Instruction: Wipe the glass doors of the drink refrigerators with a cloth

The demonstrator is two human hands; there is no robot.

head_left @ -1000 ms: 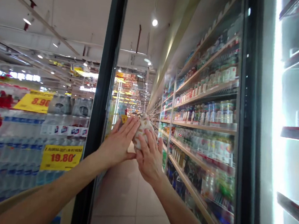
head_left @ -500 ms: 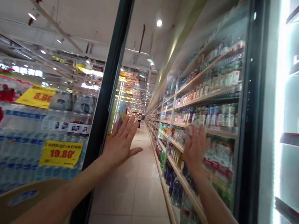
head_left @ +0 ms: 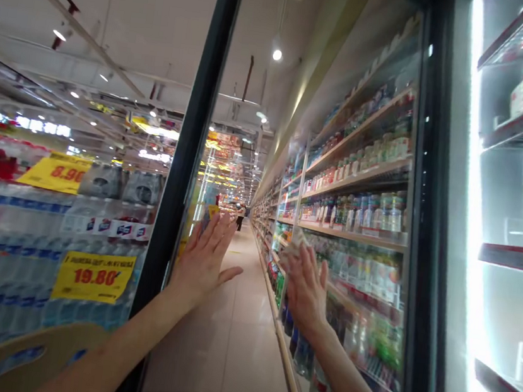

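Note:
An open glass door [head_left: 197, 131] with a dark frame stands in front of me. My left hand [head_left: 206, 256] lies flat against the glass near the left frame bar, fingers stretched and thumb apart. On the pane further right, my right hand [head_left: 308, 284] presses a pale crumpled cloth [head_left: 296, 245] to the surface. Most of the cloth is covered by the fingers, and its edges are blurred. Through the pane, or mirrored in it, I see shelves of bottles and cans [head_left: 360, 208].
A lit refrigerated cabinet [head_left: 501, 187] with cans on its shelves is at the right. Stacked water bottles [head_left: 10, 260] with yellow price signs [head_left: 94, 277] stand left. A beige chair back or similar board [head_left: 58, 336] is low left. A distant person [head_left: 240, 217] stands down the aisle.
My right hand has moved left across the glass with the cloth, and slightly lower. The left hand stays on the pane. The view has shifted a little.

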